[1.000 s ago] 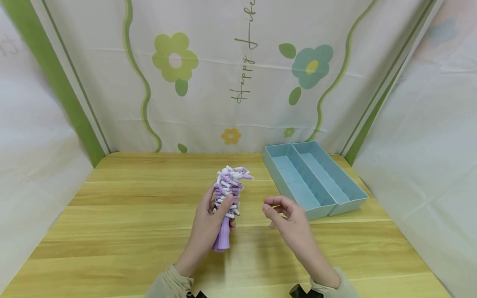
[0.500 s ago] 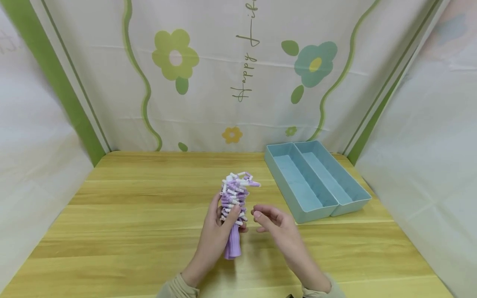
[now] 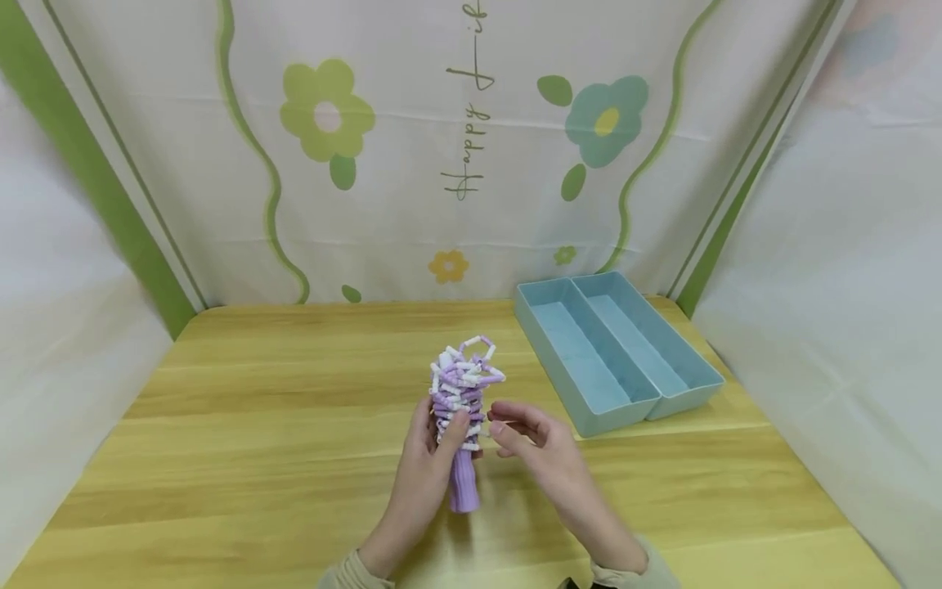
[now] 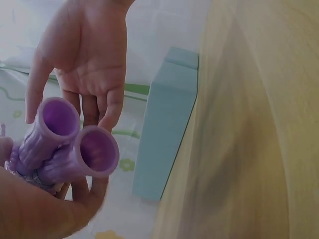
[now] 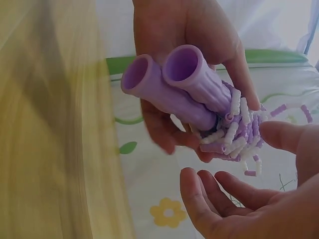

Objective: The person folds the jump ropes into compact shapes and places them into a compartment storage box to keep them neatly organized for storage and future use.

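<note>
A bundled beaded skipping rope (image 3: pixel 464 393), white and purple, is held over the table by my left hand (image 3: pixel 425 470). The left thumb lies across the beads while the fingers wrap behind them. Below the bundle two hollow purple handles (image 5: pixel 184 69) hang side by side, their open ends showing in both wrist views. At the top, a bead loop (image 3: pixel 478 342) sticks up out of the coil. My right hand (image 3: pixel 540 450) is just right of the beads, fingers relaxed and slightly bent, holding nothing. Its thumb tip comes right up to the beads in the right wrist view.
Two long light-blue bins (image 3: pixel 589 360) stand side by side at the back right of the wooden table (image 3: pixel 257 433). A white curtain (image 3: pixel 397 213) with printed flowers closes off the back, and pale cloth hangs at both sides.
My left hand has shifted the skipping rope a little right and nearer to me. My right hand has moved left, up close to the beads. The loop at the top now stands higher.
</note>
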Tool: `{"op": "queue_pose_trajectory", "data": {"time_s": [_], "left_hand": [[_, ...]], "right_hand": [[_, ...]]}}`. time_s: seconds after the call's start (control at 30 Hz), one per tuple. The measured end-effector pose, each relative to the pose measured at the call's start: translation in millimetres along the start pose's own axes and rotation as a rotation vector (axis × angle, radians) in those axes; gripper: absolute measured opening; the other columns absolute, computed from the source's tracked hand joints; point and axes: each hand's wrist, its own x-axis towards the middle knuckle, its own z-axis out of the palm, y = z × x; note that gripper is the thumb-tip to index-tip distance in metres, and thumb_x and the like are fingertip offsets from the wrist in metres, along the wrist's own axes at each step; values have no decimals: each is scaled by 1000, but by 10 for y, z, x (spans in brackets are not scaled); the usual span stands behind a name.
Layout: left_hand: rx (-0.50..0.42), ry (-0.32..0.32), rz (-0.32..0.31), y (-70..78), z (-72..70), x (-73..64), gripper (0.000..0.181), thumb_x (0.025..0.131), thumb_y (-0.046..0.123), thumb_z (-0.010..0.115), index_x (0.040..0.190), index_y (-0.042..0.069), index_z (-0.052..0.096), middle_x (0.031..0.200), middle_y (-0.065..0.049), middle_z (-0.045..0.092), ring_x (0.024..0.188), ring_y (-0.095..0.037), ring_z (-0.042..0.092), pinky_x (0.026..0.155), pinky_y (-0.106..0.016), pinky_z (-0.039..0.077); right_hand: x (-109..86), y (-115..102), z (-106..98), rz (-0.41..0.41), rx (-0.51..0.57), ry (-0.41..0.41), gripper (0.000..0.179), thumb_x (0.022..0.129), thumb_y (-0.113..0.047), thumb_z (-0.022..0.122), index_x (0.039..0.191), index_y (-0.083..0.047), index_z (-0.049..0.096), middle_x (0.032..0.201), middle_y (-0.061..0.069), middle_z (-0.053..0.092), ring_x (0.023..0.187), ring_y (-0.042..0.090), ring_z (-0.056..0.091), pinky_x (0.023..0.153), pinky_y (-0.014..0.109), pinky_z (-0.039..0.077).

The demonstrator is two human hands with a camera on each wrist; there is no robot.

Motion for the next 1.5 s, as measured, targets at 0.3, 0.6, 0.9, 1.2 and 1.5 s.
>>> {"op": "queue_pose_trajectory", "data": {"time_s": [0.3,0.6,0.9,1.2,1.5], "left_hand": [[84,10,13,-50,16,-44,63,100,39,57,152,19,28,149,-7,41,136,-24,37,108,-50,31],[72,-18,16,-26,46,-35,55,100,34,60,147,24,34,131,-7,54,117,-25,51,95,-45,43],[10,-29,-3,-30,26,-28,61,97,31,64,148,27,30,132,-10,55,115,-26,56,97,-44,43],[-35,-58,-39,-44,41,-57,65,100,34,59,153,21,24,137,-11,52,124,-25,51,104,-43,38],[-21,-116,-10,-89,89,-72,67,104,37,50,156,16,13,156,-11,27,142,-25,27,113,-46,21]], "right_hand": [[-3,38,35,-28,-14,-54,42,91,-15,71,127,6,60,120,16,62,102,27,61,85,44,53],[-26,27,43,-47,-41,-44,47,90,-16,74,130,4,59,120,14,63,103,29,60,85,33,53],[-21,33,47,-102,-88,-75,45,89,-14,75,128,3,60,116,14,63,106,29,60,87,33,52],[-40,19,53,-81,-88,-78,46,89,-17,75,129,3,60,118,14,63,107,28,60,87,32,52],[-59,5,64,-48,-26,-40,50,87,-13,76,130,6,57,118,17,63,107,29,61,87,31,52]]}}
